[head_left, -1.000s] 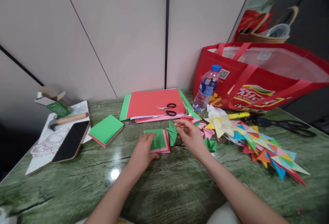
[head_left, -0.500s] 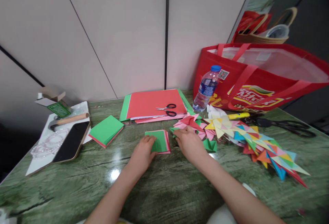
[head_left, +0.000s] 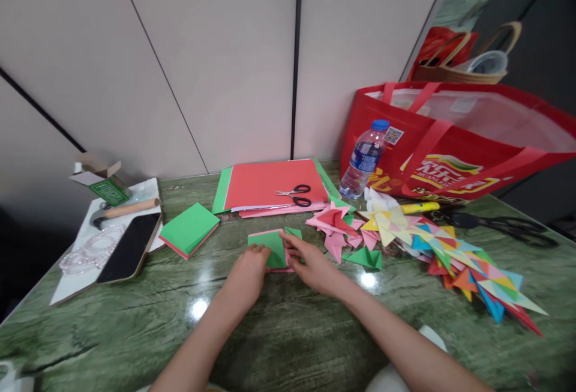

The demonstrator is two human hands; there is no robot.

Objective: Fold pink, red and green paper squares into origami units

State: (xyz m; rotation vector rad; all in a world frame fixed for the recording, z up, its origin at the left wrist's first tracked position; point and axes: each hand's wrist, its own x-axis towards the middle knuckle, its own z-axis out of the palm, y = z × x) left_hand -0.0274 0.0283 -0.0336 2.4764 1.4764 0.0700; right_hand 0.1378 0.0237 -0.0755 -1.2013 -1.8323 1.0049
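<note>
A small stack of green and pink paper squares [head_left: 272,242] lies on the table in front of me. My left hand [head_left: 252,265] rests on its left side, fingers curled over the paper and holding it. At the stack's right edge is my right hand [head_left: 310,262], its fingers closed at a small folded green paper piece [head_left: 294,233]. Whether those fingers also grip the stack's pink edge, I cannot tell. To the right lie pink and red folded paper pieces [head_left: 335,224] and a green folded piece [head_left: 366,257].
Behind the stack, scissors [head_left: 297,194] lie on large coloured sheets [head_left: 270,182]. Another green paper stack [head_left: 191,227], a phone [head_left: 129,248] and a hammer [head_left: 130,208] are left. A water bottle [head_left: 362,161], red bag [head_left: 432,140] and multicoloured paper chain [head_left: 468,260] stand or lie right.
My right hand has moved left from beside the folded pieces to the stack's right edge, with the small green folded piece at its fingers. My left hand stays on the stack.
</note>
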